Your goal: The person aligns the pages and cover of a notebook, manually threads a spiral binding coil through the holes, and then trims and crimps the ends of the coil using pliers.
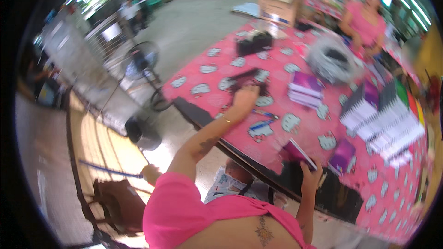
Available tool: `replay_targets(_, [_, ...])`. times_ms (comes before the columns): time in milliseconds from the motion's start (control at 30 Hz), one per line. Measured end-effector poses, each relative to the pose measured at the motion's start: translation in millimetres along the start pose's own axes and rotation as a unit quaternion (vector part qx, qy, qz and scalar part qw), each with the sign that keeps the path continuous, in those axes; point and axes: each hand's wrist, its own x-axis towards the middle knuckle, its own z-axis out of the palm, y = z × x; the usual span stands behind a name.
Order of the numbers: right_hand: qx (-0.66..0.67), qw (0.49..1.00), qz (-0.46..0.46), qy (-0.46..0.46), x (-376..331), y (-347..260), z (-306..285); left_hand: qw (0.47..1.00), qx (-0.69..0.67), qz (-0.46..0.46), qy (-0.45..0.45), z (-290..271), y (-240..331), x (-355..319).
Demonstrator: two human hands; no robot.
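My left hand (pixel 244 100) is stretched far out over the pink patterned tablecloth (pixel 277 71) and lies on the near end of a dark maroon flat object (pixel 247 78). The blur hides whether the fingers grip it. My right hand (pixel 311 175) is close to me at the table's near edge, closed on a thin purple notebook (pixel 297 151) that it holds tilted up. Two pens (pixel 263 124) lie on the cloth between my hands.
A stack of purple notebooks (pixel 304 88), rows of spiral-bound pads (pixel 383 117), a clear plastic bundle (pixel 330 57), black items (pixel 254 44) and a cardboard box (pixel 277 4) are on the table. A person in pink (pixel 364 23) stands at the far side. A floor fan (pixel 140 60) stands left.
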Motion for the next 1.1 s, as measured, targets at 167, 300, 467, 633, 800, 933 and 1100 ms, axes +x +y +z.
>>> replay_targets(167, [-0.003,0.999,-0.016,-0.029,-4,2,6,0.985,-0.034,0.062,0.155,-18,13,-3])
replay_targets(300, [0.019,0.998,-0.010,-0.057,-4,5,15,0.986,-0.035,0.058,0.154,-44,8,-16])
replay_targets(467, [-0.003,0.995,-0.040,-0.090,-3,2,11,0.945,-0.317,0.058,-0.061,-74,66,-49])
replay_targets(633, [0.014,0.998,-0.013,-0.055,0,7,12,0.884,-0.440,0.141,0.067,-89,142,-110])
replay_targets(800, [-0.025,0.997,-0.040,-0.054,3,8,8,0.798,-0.582,0.064,-0.144,-120,147,-119])
replay_targets(933, [0.001,0.998,-0.013,-0.065,-3,5,13,0.822,-0.528,0.148,-0.153,-95,132,-114])
replay_targets(1100, [-0.012,0.994,-0.082,-0.072,-7,3,19,0.793,-0.562,0.062,-0.227,-116,139,-121])
